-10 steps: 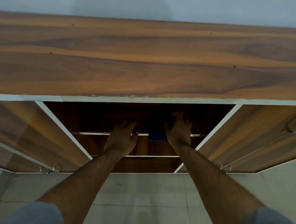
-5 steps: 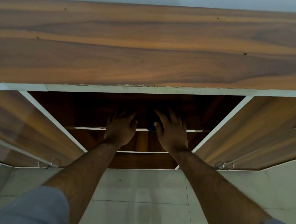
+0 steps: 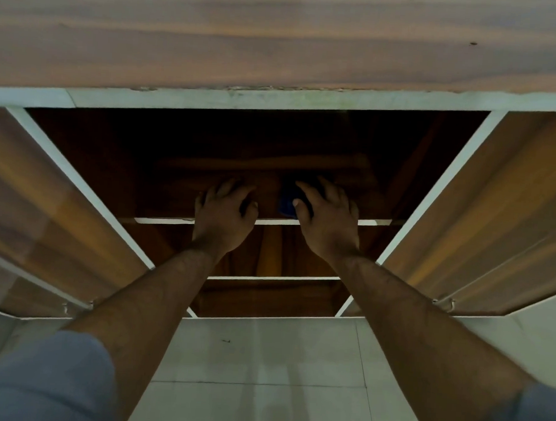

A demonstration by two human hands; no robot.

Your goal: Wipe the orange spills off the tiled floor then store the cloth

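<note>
While both doors stand wide, cabinet (image 3: 277, 99) upper shelf (image 3: 367, 221) holding blue cloth (image 3: 286, 201), left hand (image 3: 224, 213) and right hand (image 3: 326, 219) unclenched.

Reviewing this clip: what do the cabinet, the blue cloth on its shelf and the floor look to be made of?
Cabinet: probably wood-grain laminate over board, semi-gloss; streaky brown grain, white edge strips, chipping along the top's front edge.
Cloth: likely soft fabric; it is dark blue, mostly hidden beside the right hand, so the weave is unreadable.
Floor: pale glazed tile, judging by thin grout lines and faint reflections.
</note>
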